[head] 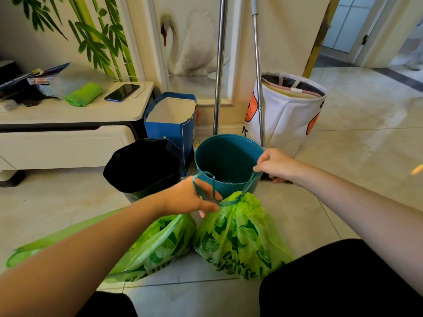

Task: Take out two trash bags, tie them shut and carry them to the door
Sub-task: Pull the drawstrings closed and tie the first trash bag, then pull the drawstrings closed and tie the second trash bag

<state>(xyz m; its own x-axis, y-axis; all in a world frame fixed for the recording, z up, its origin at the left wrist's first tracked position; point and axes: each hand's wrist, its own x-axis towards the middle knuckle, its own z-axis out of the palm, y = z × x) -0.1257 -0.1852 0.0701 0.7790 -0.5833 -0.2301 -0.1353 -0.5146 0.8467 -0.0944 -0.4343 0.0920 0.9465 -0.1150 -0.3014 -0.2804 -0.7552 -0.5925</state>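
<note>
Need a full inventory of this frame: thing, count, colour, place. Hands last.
printed plastic trash bags: 2, green, floor nearest the camera; right one cinched, left one lying open
drawstring: 1, teal, at right bag's neck
round plastic bin: 1, teal, behind bags
black-lined bin: 1, left of teal bin
paper gift bag: 1, blue, by wall
fabric hamper: 1, white and orange, right
metal poles: 2, silver, against wall
low cabinet: 1, white, left
phone: 1, black, on cabinet
rolled bag bundle: 1, green, on cabinet
left hand: gripping drawstring loop
right hand: pulling drawstring end
</note>
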